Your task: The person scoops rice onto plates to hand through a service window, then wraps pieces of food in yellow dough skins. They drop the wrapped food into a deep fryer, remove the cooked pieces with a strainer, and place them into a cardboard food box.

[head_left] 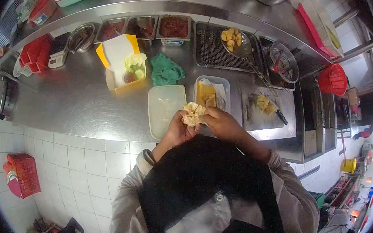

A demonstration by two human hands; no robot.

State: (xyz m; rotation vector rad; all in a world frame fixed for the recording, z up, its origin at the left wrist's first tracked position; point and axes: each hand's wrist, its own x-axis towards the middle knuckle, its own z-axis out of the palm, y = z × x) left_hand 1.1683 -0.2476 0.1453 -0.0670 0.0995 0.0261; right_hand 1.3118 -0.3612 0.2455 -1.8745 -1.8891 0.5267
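Note:
Close to my body, both hands grip a crumpled pale-yellow piece of food (193, 114); its exact kind I cannot tell. My left hand (180, 130) cups it from the left and below, while my right hand (222, 124) pinches its right edge. Just beyond my left hand lies a whitish plastic lid (166, 105). Behind my right hand, a clear plastic tub (224, 85) contains yellow-brown flat pieces (205, 94) and white paper or plastic.
An open yellow takeaway box (113, 81) with lettuce and cucumber stands beside a green cloth (166, 69). To the right, a knife (281, 115) lies by yellow food chunks (264, 103). Behind are a wire rack (208, 46), a strainer (245, 49) holding fried pieces, and metal sauce trays (174, 27).

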